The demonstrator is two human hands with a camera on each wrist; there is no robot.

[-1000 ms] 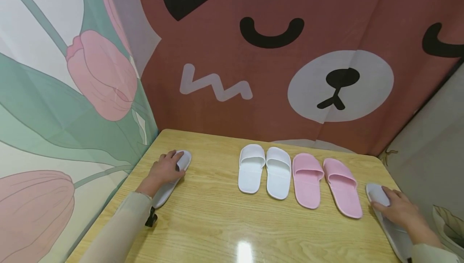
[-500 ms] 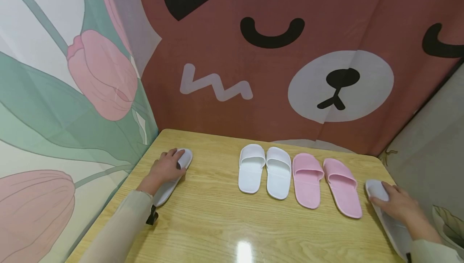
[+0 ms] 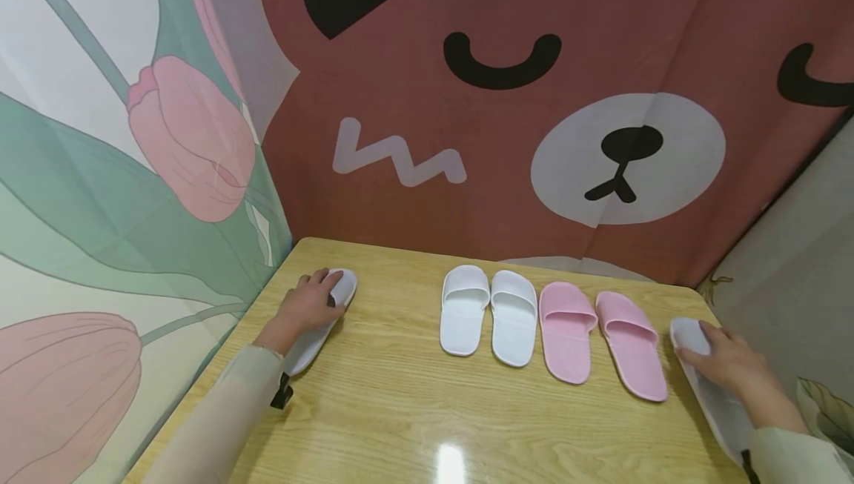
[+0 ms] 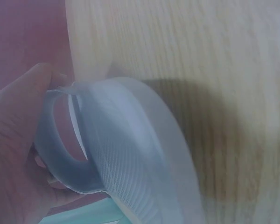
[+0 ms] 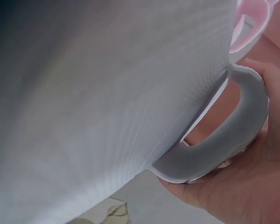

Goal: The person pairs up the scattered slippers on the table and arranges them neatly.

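Note:
At the table's left side my left hand (image 3: 307, 305) grips a pale grey-white slipper (image 3: 313, 350) across its strap, the toe pointing away. The left wrist view shows the strap (image 4: 53, 144) of that slipper inside the grasp and the sole close above the wood. Over by the right edge my right hand (image 3: 732, 367) holds a matching pale slipper (image 3: 719, 419) by the strap, thumb on its inner side. In the right wrist view this slipper's footbed (image 5: 107, 102) fills much of the picture, and the hand (image 5: 266, 172) wraps the strap. Parts of both slippers are hidden behind hands and sleeves.
Along the back of the wooden table (image 3: 400, 402) lie a white slipper (image 3: 462, 325), another white slipper (image 3: 512, 332), a pink slipper (image 3: 565, 350) and a second pink slipper (image 3: 637, 365), side by side, toes away. A bear-print curtain (image 3: 414, 210) hangs behind the table.
The right hand and its slipper have moved away from me, towards the back of the table. My left hand and its slipper have shifted slightly back and to the right. The middle slippers stay put.

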